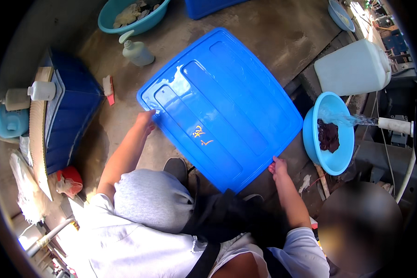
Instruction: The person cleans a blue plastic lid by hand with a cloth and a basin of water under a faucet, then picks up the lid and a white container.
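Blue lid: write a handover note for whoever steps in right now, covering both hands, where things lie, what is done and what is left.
Left hand grips the near left corner of the big blue lid; right hand grips its near right corner. The lid lies flat, low over the concrete floor, in front of the knees.
Done: the lid is wet, with water pooled in its grooves near the left hand.
Around: soap bottle and small scrub brush on the floor to the left; blue basin to the right, holding a dark cloth and filling from a running pipe.
Left: no suds show on the lid; scrubbing and rinsing look still to do.
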Demonstrator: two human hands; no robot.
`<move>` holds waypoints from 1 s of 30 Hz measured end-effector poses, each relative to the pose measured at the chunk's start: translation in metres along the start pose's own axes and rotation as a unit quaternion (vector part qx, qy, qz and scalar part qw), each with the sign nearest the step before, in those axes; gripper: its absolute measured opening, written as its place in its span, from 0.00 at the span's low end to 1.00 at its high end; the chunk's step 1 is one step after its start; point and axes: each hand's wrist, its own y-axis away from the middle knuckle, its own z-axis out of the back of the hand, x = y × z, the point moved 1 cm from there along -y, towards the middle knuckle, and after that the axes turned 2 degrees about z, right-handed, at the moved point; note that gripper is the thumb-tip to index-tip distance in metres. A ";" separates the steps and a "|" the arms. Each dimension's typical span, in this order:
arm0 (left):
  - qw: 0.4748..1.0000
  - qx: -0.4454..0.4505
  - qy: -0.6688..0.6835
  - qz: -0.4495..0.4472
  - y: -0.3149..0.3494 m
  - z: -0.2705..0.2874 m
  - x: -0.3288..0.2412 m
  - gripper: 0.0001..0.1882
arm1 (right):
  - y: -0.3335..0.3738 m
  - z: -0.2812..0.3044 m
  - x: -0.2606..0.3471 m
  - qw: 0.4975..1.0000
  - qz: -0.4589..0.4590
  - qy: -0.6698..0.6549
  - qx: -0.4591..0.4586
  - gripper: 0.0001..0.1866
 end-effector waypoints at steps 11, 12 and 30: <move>0.959 0.053 0.265 0.081 -0.045 -0.014 0.002 0.28 | 0.043 -0.047 0.022 0.989 -0.025 -0.088 -0.116 0.20; 0.961 0.072 0.260 0.055 -0.043 -0.015 -0.003 0.28 | 0.036 -0.048 0.018 0.984 0.000 -0.162 -0.069 0.20; 0.838 0.259 0.109 -0.468 0.241 -0.092 -0.296 0.17 | 0.095 -0.097 0.095 0.821 -0.009 -0.563 0.099 0.27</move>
